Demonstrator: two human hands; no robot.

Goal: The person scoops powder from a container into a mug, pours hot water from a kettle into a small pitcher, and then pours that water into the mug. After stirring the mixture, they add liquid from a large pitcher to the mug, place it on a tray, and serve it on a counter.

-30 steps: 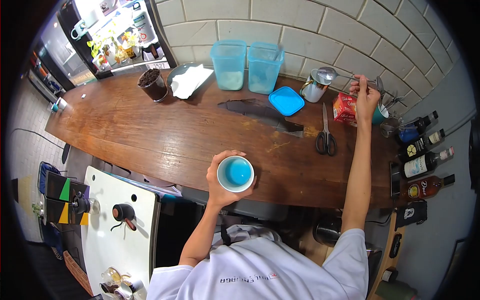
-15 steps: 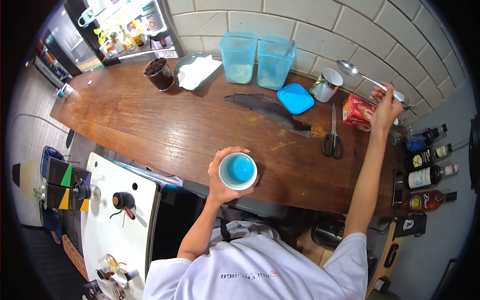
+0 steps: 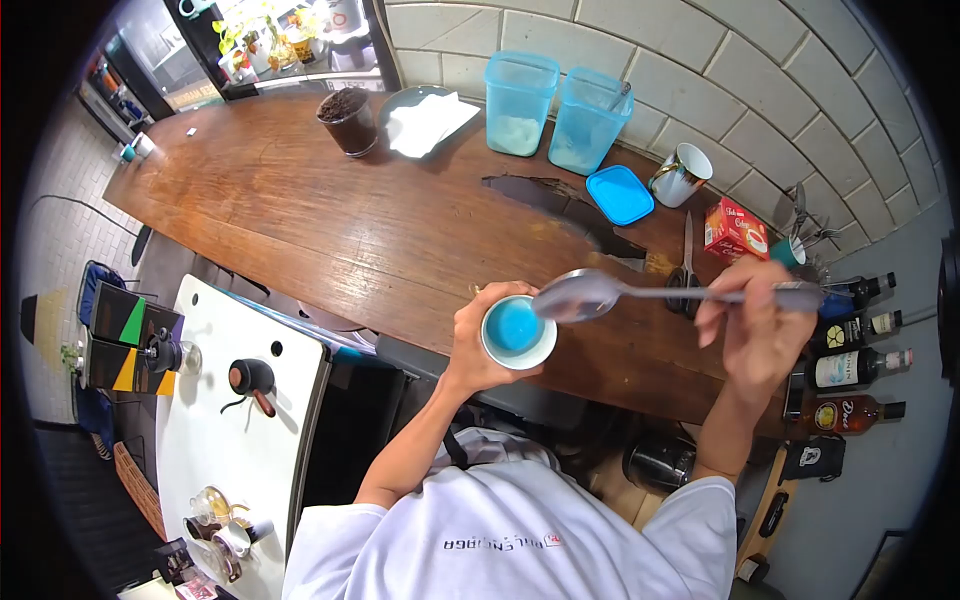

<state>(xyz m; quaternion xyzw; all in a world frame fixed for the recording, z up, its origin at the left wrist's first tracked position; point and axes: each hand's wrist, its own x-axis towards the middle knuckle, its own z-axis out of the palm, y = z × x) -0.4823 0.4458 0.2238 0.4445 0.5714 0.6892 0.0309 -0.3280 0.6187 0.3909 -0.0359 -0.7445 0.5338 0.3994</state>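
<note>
A white cup (image 3: 546, 349) with bright blue inside is held by my left hand (image 3: 480, 345), whose fingers wrap round it above the counter's front edge. My right hand (image 3: 757, 325) grips the handle of a large metal spoon (image 3: 580, 295). The spoon's bowl is at the right side of the cup's rim, over or near it; whether they touch I cannot tell. Scissors (image 3: 684, 280) lie partly behind the spoon handle. Beyond my right hand stands a red box (image 3: 735, 229).
On the wooden counter (image 3: 300, 210) stand two blue containers (image 3: 520, 105), a blue lid (image 3: 620, 195), a shiny mug (image 3: 682, 175), a dark-filled cup (image 3: 348, 122) and a plate with white paper (image 3: 425, 122). Bottles (image 3: 845, 368) line the right side. A white table (image 3: 220, 350) is lower left.
My right hand has brought the spoon down and left from near the wall to the cup. The view has shifted, and the cup in my left hand sits slightly further right.
</note>
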